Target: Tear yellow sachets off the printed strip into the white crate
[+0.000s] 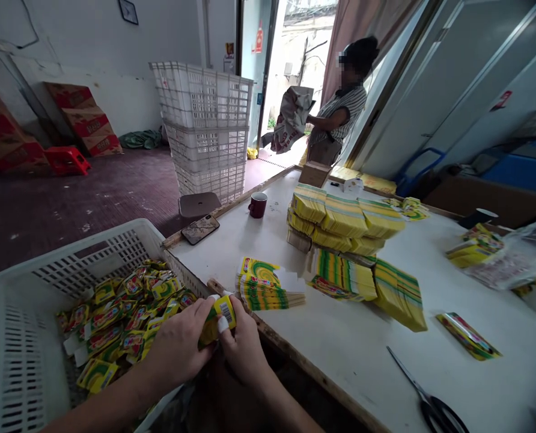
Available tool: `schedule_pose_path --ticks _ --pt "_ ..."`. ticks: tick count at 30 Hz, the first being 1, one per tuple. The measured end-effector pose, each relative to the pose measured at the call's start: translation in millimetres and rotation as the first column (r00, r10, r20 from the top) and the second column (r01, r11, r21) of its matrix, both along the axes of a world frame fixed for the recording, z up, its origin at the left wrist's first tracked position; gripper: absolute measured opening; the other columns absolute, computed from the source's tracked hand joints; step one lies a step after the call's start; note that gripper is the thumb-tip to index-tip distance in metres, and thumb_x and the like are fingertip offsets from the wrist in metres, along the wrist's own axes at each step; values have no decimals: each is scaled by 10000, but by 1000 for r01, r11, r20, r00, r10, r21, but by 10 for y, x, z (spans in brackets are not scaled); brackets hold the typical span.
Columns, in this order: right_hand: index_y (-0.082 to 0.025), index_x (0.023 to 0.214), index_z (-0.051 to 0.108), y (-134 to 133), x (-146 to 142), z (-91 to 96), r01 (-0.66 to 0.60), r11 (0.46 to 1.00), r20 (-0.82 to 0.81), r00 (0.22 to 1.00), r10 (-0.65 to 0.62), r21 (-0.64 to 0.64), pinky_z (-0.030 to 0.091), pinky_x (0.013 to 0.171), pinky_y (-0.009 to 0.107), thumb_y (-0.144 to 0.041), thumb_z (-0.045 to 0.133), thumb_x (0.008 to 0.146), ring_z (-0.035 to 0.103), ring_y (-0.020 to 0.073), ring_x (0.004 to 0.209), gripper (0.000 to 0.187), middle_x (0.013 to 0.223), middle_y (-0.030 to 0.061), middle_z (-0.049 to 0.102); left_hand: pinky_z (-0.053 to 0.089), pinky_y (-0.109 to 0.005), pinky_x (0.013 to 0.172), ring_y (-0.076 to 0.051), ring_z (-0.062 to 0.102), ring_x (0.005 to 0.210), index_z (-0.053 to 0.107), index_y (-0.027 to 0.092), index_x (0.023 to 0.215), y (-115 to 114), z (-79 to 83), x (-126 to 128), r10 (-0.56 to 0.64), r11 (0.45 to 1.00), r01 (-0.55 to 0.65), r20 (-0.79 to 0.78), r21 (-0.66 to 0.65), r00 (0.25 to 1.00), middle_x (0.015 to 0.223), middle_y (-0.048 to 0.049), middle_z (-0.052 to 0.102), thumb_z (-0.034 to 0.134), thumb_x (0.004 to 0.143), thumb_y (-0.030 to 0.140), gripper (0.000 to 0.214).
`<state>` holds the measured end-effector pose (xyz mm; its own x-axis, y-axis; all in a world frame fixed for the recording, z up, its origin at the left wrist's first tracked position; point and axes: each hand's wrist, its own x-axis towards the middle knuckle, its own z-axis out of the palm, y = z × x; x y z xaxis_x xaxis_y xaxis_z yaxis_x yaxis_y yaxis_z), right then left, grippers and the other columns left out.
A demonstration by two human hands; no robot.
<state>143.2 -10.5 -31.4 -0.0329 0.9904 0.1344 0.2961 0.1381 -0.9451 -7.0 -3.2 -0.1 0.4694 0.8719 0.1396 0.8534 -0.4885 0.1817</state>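
Between my two hands, at the table's near edge, is a small yellow and green carton (225, 309) with a barcode on its upturned face. My left hand (182, 334) grips it from the left, fingers partly hidden behind it. On the other side my right hand (244, 344) pinches it, thumb against the front. A fanned stack of flat cartons (268, 282) lies on the table just beyond my hands. To my left, a white plastic crate (15, 294) holds many small yellow, green and red packs (110, 325).
Bundled flat cartons (347, 219) are piled mid-table. Scissors (423, 391), a single pack (469, 335), a mug (258, 205), a phone (200, 229) and a plastic bag (520, 255) also lie there. Behind are stacked crates (205, 120) and a person (340, 114) holding a sack (292, 117).
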Motion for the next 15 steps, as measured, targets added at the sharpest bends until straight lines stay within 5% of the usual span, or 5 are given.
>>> schedule_pose_path --ticks 5,8,11,15 --pt "-144 1316 443 58 135 53 -132 991 45 990 132 -4 517 777 320 -270 677 716 633 216 875 657 1075 86 660 446 -409 946 -281 538 1174 406 122 1326 44 67 5 68 986 -67 5 -151 998 1297 -164 554 501 747 231 597" --pt "-157 1300 451 221 458 114 -35 998 120 992 28 52 506 805 342 -289 666 742 614 225 916 612 1084 97 637 436 -412 939 -289 541 1160 403 94 1349 132 61 -132 122 981 -133 -85 -143 989 1311 -178 540 484 751 201 613" --pt "-148 1206 548 413 819 128 186 960 393 883 -257 211 439 919 422 -209 539 817 558 276 1035 393 1112 139 618 370 -493 976 -359 505 1187 434 48 1354 188 -115 -362 225 972 -233 -247 -2 943 1317 -232 523 555 680 154 693" --pt "-120 1186 594 583 1085 18 199 967 660 707 -255 161 438 922 392 -15 486 697 576 290 1021 512 1061 139 654 260 -536 1057 -382 411 1290 541 141 1306 233 -545 -496 232 971 -238 -198 -6 952 1392 -181 479 630 590 210 725"
